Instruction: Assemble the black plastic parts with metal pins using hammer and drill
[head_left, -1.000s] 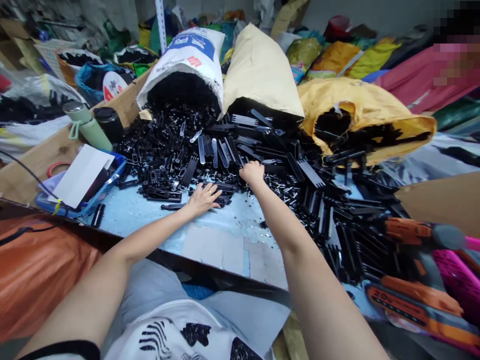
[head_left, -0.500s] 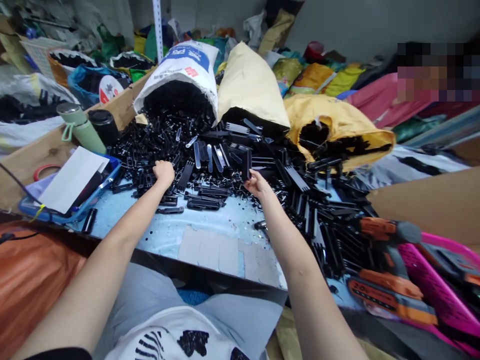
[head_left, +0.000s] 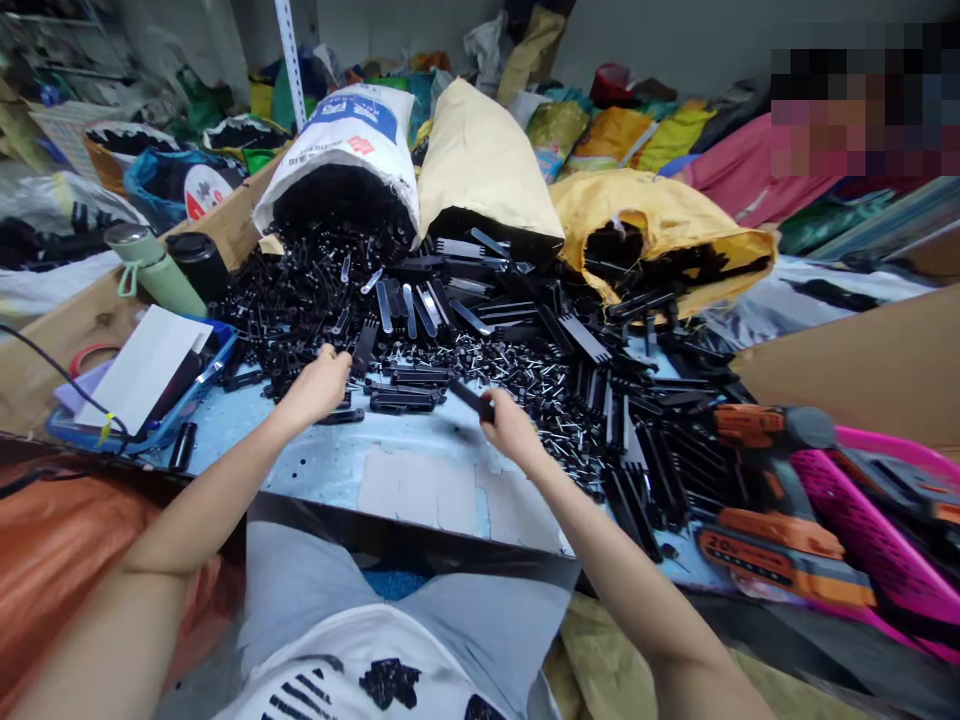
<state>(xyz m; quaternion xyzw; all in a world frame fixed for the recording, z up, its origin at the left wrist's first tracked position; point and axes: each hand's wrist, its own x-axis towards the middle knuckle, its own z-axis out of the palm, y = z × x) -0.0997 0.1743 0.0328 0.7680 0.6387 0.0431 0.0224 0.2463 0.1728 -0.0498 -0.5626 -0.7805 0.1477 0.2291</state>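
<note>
Arms [head_left: 604, 545] stretched forward over blue table [head_left: 300, 472]. Right hand [head_left: 513, 430] pinches 1 flat black piece [head_left: 468, 397] by its near end, far end slanting left. Left hand [head_left: 318, 385] half-curled, back upward, at small black parts [head_left: 281, 305]; cannot tell whether it grips any.

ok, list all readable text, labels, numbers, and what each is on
"20", possibly "2.0": on the drill battery.
Blue-panel lettering and red print on the white sack: too blurred to quote.
Markings on the round white-and-red label: too small to read.
</note>
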